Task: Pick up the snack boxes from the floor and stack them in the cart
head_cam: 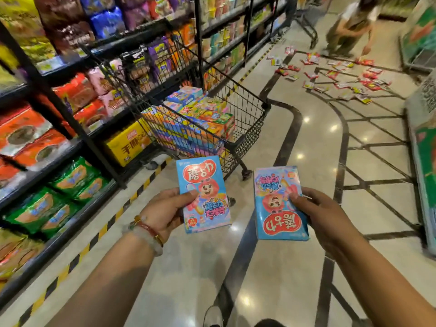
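From the head camera, both forearms reach forward from the bottom edge of the view, hands held at about the same height above the polished floor (271, 267). The left hand (165, 211) is turned palm-up and inward, its thumb laid across the front face of a blue snack box (204, 194) while the fingers curl behind it; the box stands upright, its red heart logo at the top. The wrist carries beaded bracelets (147, 231). The right hand (323, 213) comes in from the right with the back of the hand showing, its thumb pressing the front of a second blue snack box (279, 204) near that box's right edge, fingers wrapped out of sight behind. This box is upside down, with the red logo at the bottom. The two boxes are apart, side by side, both off the floor.

Just beyond them stands a black wire shopping cart (245, 107), close against the snack shelves (59, 114) on the left. Its basket holds stacked snack boxes (200, 121) reaching roughly to the near rim. Farther down the aisle, at the upper right, small red packets (342, 76) lie scattered over the floor, and another person (349, 27) bends over them, blurred.
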